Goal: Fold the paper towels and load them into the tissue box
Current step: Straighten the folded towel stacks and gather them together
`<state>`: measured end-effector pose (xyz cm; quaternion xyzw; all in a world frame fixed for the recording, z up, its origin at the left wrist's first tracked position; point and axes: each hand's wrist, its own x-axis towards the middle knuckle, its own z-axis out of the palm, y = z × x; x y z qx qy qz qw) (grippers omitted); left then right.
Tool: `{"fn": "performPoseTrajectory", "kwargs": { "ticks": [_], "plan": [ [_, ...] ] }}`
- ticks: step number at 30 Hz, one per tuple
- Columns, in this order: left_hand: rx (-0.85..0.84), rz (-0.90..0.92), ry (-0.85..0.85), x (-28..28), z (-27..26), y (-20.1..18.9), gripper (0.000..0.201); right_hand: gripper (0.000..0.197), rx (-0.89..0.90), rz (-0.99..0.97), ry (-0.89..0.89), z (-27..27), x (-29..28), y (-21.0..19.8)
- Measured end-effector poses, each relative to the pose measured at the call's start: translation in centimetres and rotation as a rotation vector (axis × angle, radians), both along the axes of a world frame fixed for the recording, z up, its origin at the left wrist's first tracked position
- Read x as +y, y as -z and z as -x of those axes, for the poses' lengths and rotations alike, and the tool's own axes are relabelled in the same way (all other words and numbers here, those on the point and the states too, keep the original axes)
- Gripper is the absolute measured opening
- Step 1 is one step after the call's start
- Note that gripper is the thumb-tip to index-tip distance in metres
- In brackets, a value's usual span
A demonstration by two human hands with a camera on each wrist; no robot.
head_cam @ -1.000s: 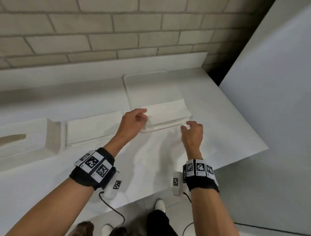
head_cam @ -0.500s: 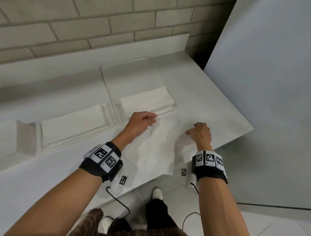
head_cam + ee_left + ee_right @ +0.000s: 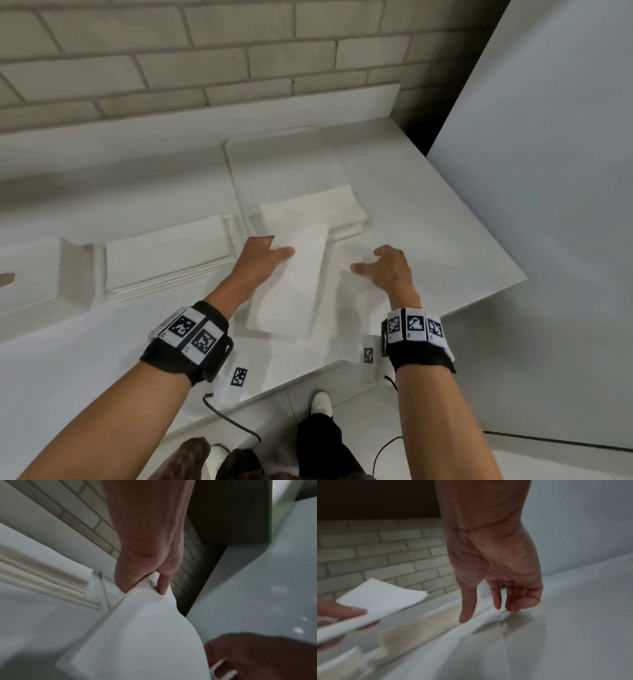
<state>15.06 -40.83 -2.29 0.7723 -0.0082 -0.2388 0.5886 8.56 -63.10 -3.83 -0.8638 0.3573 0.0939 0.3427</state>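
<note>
My left hand (image 3: 274, 248) pinches the far end of a long white paper towel (image 3: 287, 287) and holds it raised over the table's front middle. In the left wrist view the thumb and a finger of the left hand (image 3: 145, 586) clamp the paper towel (image 3: 137, 635). My right hand (image 3: 370, 263) hovers just right of it, fingers loose and holding nothing. White paper (image 3: 513, 649) lies flat under the right hand (image 3: 481, 612). The white tissue box (image 3: 72, 270) stands at the far left, next to a stack of folded towels (image 3: 164, 253).
A white tray (image 3: 291, 164) behind my hands carries a second stack of towels (image 3: 308, 205). A brick wall (image 3: 205, 51) runs along the back. A grey panel (image 3: 548, 205) stands on the right. The table's front edge (image 3: 479, 301) slants close to my right wrist.
The towel lay spread under both hands. My left hand has since lifted one long side of it up and over to the right. My right hand has let go and opened.
</note>
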Motion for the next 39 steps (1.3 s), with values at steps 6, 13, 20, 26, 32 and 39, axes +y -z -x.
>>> {"fn": "performPoseTrajectory", "kwargs": {
  "ticks": [6, 13, 20, 26, 32, 39],
  "plan": [
    [0.031, -0.025, -0.101, 2.9, -0.6, 0.1, 0.011, 0.045, -0.031, -0.006, 0.016, 0.2, 1.4, 2.9],
    [0.046, 0.012, -0.094, 2.8, 0.1, -0.2, 0.01, 0.05, -0.19, -0.06, 0.112, 0.4, 0.9, 3.1],
    [0.053, 0.057, -0.098, 3.0, 0.5, 0.0, 0.012, 0.016, -0.341, 0.051, 0.105, 0.8, 1.2, 3.6],
    [-0.03, 0.058, -0.216, 3.0, -0.4, 0.4, 0.016, 0.004, -0.524, -0.389, 0.1, 1.1, 2.3, -0.3],
    [0.149, 0.165, -0.151, 1.6, -0.6, 0.1, 0.037, 0.006, -0.583, -0.723, 0.044, -1.0, 6.3, -3.9],
    [0.144, 0.194, -0.058, 1.4, 0.6, -0.8, 0.024, 0.021, -0.544, -0.372, 0.172, -1.9, 7.5, -0.6]
  ]
}}
